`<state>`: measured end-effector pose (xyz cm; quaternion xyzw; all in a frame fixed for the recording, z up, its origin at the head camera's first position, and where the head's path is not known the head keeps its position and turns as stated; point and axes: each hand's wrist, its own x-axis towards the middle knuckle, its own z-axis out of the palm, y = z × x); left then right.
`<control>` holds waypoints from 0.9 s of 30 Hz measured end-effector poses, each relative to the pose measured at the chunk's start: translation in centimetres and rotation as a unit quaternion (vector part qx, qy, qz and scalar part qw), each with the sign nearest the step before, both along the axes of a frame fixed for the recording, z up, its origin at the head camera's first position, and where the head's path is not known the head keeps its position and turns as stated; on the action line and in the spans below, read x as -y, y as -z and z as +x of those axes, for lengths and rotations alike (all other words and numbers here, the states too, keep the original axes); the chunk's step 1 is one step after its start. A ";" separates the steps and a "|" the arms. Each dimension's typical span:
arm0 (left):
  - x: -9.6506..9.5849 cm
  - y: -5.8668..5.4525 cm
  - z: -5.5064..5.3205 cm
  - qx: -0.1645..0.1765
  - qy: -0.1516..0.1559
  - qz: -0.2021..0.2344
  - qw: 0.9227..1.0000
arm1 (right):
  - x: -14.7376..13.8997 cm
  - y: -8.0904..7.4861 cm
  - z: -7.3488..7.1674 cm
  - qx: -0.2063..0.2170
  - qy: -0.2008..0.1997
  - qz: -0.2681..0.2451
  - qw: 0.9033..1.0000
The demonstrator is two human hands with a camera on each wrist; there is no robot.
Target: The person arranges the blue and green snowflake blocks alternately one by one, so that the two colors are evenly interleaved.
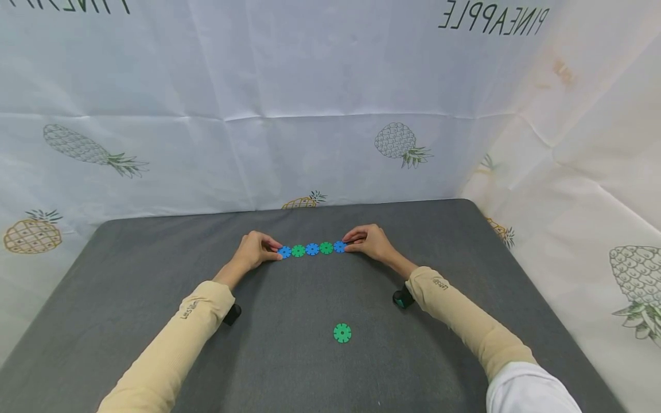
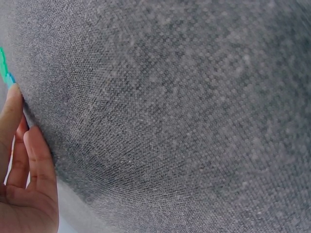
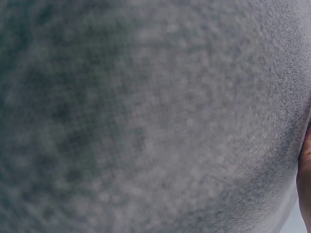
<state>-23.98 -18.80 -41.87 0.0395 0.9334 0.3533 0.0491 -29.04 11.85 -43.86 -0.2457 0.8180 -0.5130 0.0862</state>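
Observation:
A row of notched plastic discs, blue and green by turns, spans the gap between the two hands in the head view. The left hand (image 1: pixel 255 250) pinches the blue disc (image 1: pixel 284 252) at the left end between thumb and fingers. At the right end, the right hand (image 1: pixel 369 241) pinches another blue disc (image 1: pixel 339 246). Between them lie a green disc (image 1: pixel 298 250), a blue disc (image 1: pixel 312 249) and a second green disc (image 1: pixel 326 248). The left wrist view shows the left thumb (image 2: pixel 13 92) at the blue disc's edge. Only a sliver of the right hand (image 3: pixel 305 179) enters its wrist view.
A loose green disc (image 1: pixel 342 332) lies on the grey cloth-covered table (image 1: pixel 289 367), nearer the person than the row. White curtains (image 1: pixel 310 69) with pineapple prints hang behind the table and along its right side.

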 end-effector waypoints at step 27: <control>0.2 0.3 -0.1 -0.003 0.000 0.004 1.000 | -1.1 -0.4 0.9 0.096 -0.008 -0.129 0.987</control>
